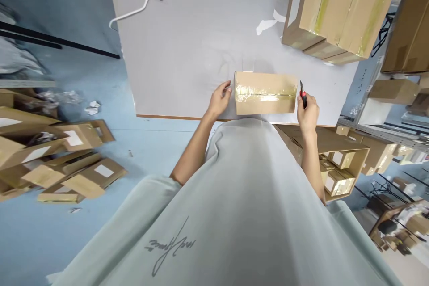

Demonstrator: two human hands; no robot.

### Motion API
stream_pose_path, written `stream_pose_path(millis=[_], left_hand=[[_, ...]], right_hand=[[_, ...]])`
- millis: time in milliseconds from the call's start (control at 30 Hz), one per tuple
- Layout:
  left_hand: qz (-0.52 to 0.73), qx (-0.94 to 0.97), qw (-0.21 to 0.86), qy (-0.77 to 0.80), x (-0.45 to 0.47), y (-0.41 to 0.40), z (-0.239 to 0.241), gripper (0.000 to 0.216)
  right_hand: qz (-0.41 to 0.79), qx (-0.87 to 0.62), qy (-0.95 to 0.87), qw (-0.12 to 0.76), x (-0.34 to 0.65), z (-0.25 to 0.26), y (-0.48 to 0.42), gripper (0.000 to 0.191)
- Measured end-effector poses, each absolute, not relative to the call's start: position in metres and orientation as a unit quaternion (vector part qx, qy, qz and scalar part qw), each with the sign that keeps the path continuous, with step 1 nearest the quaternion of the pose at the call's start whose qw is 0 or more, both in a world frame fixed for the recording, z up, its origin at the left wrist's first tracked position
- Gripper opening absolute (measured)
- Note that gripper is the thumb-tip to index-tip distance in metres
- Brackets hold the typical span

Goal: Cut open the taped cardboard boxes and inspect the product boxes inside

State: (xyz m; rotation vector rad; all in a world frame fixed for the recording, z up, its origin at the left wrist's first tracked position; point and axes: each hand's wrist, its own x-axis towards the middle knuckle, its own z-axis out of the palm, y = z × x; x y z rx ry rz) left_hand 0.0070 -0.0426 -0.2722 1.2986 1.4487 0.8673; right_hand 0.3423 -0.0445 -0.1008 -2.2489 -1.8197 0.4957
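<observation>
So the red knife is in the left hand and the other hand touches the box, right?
No. In the head view the knife is in the right hand, and the left hand touches the box.

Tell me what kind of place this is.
Probably a warehouse packing area: a taped cardboard box on a grey worktable, the left hand on its end, the right hand holding a red utility knife; labelled cartons strewn on the blue floor; an open carton of small boxes beside the table.
</observation>
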Motion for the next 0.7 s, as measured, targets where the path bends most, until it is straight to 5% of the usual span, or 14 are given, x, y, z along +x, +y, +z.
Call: stream_pose_path(millis=[200, 400, 700], left_hand=[[0.346, 0.592, 0.501, 0.528, -0.01, -0.051, -0.222, 0.092], [0.329, 0.613, 0.534, 0.481, -0.004, -0.047, -0.238, 0.092], [0.337, 0.586, 0.562, 0.476, -0.002, -0.058, -0.254, 0.086]], right_hand=[[0.228, -0.661, -0.714, -0.03, 0.275, -0.059, -0.038, 0.048], [0.206, -0.515, -0.791, -0.258, 0.212, -0.05, -0.017, 0.049], [0.173, -0.439, -0.811, -0.346, 0.187, -0.056, -0.003, 0.05]])
